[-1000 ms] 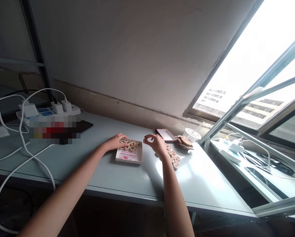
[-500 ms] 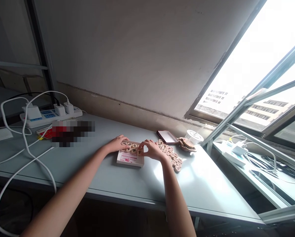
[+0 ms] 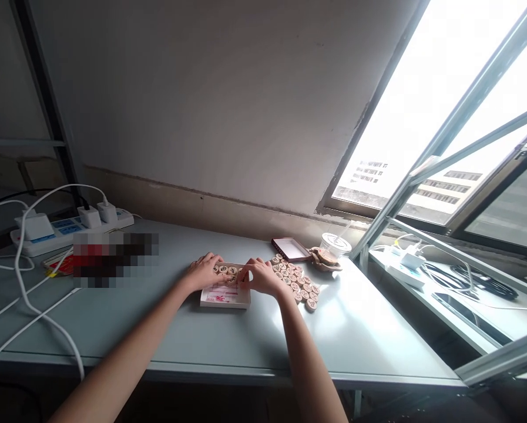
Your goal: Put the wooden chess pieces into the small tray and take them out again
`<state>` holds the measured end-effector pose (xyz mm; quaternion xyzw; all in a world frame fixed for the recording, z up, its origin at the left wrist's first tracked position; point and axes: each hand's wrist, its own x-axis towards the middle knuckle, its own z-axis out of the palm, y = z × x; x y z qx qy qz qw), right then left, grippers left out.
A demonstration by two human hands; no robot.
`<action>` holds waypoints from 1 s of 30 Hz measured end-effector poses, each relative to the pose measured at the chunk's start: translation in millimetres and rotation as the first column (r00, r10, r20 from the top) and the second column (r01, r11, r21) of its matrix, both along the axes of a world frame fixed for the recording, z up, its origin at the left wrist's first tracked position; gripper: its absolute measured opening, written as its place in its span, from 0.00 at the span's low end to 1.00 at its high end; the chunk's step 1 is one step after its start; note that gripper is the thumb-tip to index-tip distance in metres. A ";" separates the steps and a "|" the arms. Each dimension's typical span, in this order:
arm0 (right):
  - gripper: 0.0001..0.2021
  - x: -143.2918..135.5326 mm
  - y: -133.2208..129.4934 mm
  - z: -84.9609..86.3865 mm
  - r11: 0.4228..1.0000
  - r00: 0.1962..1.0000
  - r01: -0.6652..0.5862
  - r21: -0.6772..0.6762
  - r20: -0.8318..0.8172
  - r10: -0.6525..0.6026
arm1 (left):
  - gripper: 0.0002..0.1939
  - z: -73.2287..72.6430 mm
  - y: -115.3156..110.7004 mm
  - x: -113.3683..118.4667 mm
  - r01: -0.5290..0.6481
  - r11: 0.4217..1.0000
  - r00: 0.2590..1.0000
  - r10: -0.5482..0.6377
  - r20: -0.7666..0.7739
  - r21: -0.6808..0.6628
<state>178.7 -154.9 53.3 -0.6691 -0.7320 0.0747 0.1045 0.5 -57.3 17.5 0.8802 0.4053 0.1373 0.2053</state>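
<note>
The white box (image 3: 225, 304) sits open on the surface (image 3: 192, 341), its front wall towards the person. Small round pieces (image 3: 223, 269), marked with dark characters, lie in rows along its far part; red print shows on the floor nearer the front.

The left hand (image 3: 202, 274) covers the box's far left corner, fingers spread and bent, thumb reaching in beside the pieces; how firmly it grips, I cannot tell. The right hand (image 3: 262, 276) is at the right end, thumb and forefinger curled together, pinching 1 end piece (image 3: 244, 279) at the rows.

Just right of that hand, loose pieces (image 3: 295, 279) lie packed in a flat group. Behind them are the open lid (image 3: 291, 249) and a lidded clear cup (image 3: 335, 244) by a brown holder (image 3: 325, 260).
</note>
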 end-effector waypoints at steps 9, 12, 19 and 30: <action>0.08 7.0 3.9 -2.4 0.998 0.998 -0.017 0.061 -0.058 0.021 | 0.27 -8.5 6.2 -0.6 -0.007 1.000 0.999 0.006 0.039 0.017; 0.11 19.1 8.3 -9.0 0.967 0.990 0.138 0.214 -0.066 -0.127 | 0.24 -13.2 12.0 -2.5 0.000 1.000 0.994 0.001 0.111 -0.015; 0.18 51.6 13.7 -40.6 0.830 0.819 0.483 0.279 0.191 -0.541 | 0.18 -25.6 32.8 -9.6 0.049 0.999 0.959 -0.053 0.279 0.022; 0.08 32.6 14.6 -22.5 0.891 0.946 0.313 0.329 -0.021 -0.324 | 0.11 -29.6 39.1 -12.3 -0.026 0.997 0.949 0.003 0.314 0.068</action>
